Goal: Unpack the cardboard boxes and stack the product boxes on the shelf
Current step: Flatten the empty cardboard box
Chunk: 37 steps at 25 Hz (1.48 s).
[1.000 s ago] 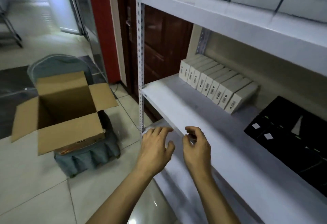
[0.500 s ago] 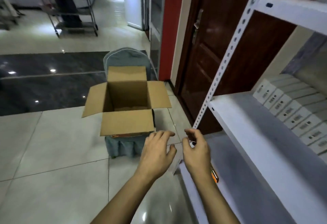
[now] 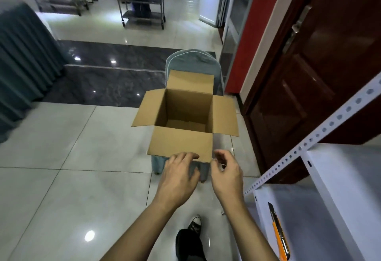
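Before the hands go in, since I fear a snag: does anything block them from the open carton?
Nothing visible does. The left hand and right hand hover by the near flap of the cardboard box, all flaps folded outward.

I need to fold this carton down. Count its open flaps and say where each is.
4 flaps on the cardboard box: far flap upright against the chair, left flap, right flap, and near flap hanging toward the hands.

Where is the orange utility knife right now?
In the head view, the orange utility knife lies at the lower right on the white shelf, to the right of the right hand and away from the open cardboard box.
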{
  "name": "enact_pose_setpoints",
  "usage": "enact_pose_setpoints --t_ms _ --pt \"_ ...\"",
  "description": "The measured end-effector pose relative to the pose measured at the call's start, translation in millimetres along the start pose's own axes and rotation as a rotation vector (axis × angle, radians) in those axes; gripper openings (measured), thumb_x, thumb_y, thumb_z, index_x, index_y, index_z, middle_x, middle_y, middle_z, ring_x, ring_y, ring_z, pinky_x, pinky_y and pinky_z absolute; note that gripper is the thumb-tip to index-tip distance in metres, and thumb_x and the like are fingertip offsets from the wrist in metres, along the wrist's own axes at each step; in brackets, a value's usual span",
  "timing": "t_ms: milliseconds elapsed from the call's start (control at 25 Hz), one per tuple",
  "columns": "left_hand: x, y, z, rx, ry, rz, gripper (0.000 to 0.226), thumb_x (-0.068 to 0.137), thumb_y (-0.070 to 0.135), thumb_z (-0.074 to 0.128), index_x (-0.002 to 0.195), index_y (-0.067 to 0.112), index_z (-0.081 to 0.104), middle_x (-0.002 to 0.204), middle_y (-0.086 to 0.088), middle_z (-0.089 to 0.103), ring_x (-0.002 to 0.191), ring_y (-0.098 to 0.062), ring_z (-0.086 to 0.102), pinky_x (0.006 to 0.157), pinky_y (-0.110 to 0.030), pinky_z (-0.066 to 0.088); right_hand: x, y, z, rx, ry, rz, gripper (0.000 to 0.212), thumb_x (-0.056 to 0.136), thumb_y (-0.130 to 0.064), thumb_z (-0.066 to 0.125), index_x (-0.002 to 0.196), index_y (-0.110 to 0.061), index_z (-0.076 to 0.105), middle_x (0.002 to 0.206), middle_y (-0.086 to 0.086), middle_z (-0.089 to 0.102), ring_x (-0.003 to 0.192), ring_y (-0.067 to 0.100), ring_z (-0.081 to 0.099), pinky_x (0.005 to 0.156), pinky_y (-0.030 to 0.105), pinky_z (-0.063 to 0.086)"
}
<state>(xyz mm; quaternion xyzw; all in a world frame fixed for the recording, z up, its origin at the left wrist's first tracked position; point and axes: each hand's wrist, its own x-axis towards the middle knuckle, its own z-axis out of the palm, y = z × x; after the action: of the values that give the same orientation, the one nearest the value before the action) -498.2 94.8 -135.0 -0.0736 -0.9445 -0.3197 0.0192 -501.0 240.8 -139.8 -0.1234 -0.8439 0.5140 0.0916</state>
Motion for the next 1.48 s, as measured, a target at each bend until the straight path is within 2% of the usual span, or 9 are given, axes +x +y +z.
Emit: enact_pose_setpoints --t_ms 240,360,480,640,840,960,1160,1320,1480 --pt "59.3 -26.4 11.1 0.024 -0.020 -0.111 0.035 0.099 0.033 0.052 0.134 0.032 0.052 0.134 0.013 0.056 0.124 -0.010 0.044 0.107 -0.031 0.038 74.5 14.9 26.0 0.013 -0.068 0.053 0.024 0.095 -0.018 0.061 0.117 -0.027 0.065 0.114 -0.008 0.065 0.107 0.010 0.060 0.093 0.037 0.054" --pt "89.6 -39.3 20.2 0.022 -0.048 -0.161 0.035 0.098 0.030 0.053 0.133 0.030 0.054 0.132 0.011 0.058 0.123 -0.012 0.046 0.107 -0.034 0.040 111.0 30.3 37.7 0.009 -0.071 0.099 0.024 0.095 -0.018 0.061 0.116 -0.027 0.065 0.112 -0.008 0.066 0.105 0.011 0.063 0.091 0.042 0.057" --pt "120.8 -52.3 32.1 0.033 -0.057 -0.176 0.032 0.098 0.026 0.056 0.130 0.024 0.059 0.130 0.005 0.062 0.119 -0.016 0.050 0.102 -0.031 0.041 145.3 47.2 43.9 -0.013 -0.035 0.110 0.023 0.095 -0.015 0.060 0.116 -0.020 0.068 0.108 -0.003 0.069 0.099 0.012 0.064 0.085 0.036 0.057" --pt "157.6 -64.4 46.5 0.035 -0.091 -0.223 0.032 0.098 0.025 0.059 0.130 0.020 0.060 0.128 0.001 0.064 0.117 -0.020 0.054 0.099 -0.034 0.044 180.0 63.6 47.4 -0.053 -0.052 0.166 0.020 0.099 -0.020 0.061 0.118 -0.016 0.067 0.111 -0.006 0.068 0.099 0.007 0.060 0.081 0.023 0.048" --pt "181.9 -102.3 47.7 0.044 -0.105 -0.346 0.036 0.097 0.023 0.058 0.132 0.018 0.060 0.129 -0.004 0.063 0.118 -0.025 0.055 0.101 -0.040 0.046 217.2 86.9 65.8 -0.089 -0.091 0.241 0.016 0.098 -0.023 0.063 0.112 -0.016 0.068 0.108 -0.002 0.069 0.098 0.013 0.062 0.085 0.033 0.053" --pt "191.5 -140.0 45.2 0.136 -0.109 -0.475 0.044 0.095 0.025 0.058 0.138 0.015 0.054 0.134 -0.012 0.060 0.118 -0.035 0.053 0.099 -0.045 0.045 234.6 97.9 76.7 -0.126 -0.143 0.310 0.013 0.098 -0.025 0.061 0.109 -0.019 0.065 0.106 -0.003 0.067 0.099 0.018 0.063 0.084 0.036 0.054" --pt "216.3 -191.0 60.8 0.095 -0.221 -0.717 0.060 0.100 0.033 0.052 0.153 0.011 0.033 0.150 -0.017 0.044 0.130 -0.043 0.045 0.107 -0.051 0.038 270.2 122.5 100.6 -0.245 -0.265 0.453 0.033 0.098 -0.027 0.060 0.129 -0.018 0.053 0.123 0.005 0.062 0.109 0.027 0.061 0.082 0.033 0.047" --pt "238.1 -220.7 75.7 -0.002 -0.227 -0.850 0.061 0.101 0.034 0.051 0.153 0.010 0.031 0.151 -0.018 0.043 0.132 -0.043 0.045 0.108 -0.049 0.038 287.7 148.2 121.4 -0.301 -0.313 0.626 0.042 0.100 -0.030 0.056 0.138 -0.014 0.050 0.135 0.008 0.059 0.123 0.029 0.056 0.093 0.033 0.041" --pt "250.4 -241.2 84.2 -0.120 -0.204 -0.943 0.058 0.104 0.033 0.046 0.154 0.009 0.031 0.150 -0.017 0.047 0.134 -0.041 0.046 0.110 -0.047 0.038 293.1 166.6 140.4 -0.305 -0.348 0.695 0.029 0.100 -0.032 0.055 0.121 -0.012 0.061 0.119 0.007 0.066 0.113 0.030 0.059 0.085 0.030 0.041"
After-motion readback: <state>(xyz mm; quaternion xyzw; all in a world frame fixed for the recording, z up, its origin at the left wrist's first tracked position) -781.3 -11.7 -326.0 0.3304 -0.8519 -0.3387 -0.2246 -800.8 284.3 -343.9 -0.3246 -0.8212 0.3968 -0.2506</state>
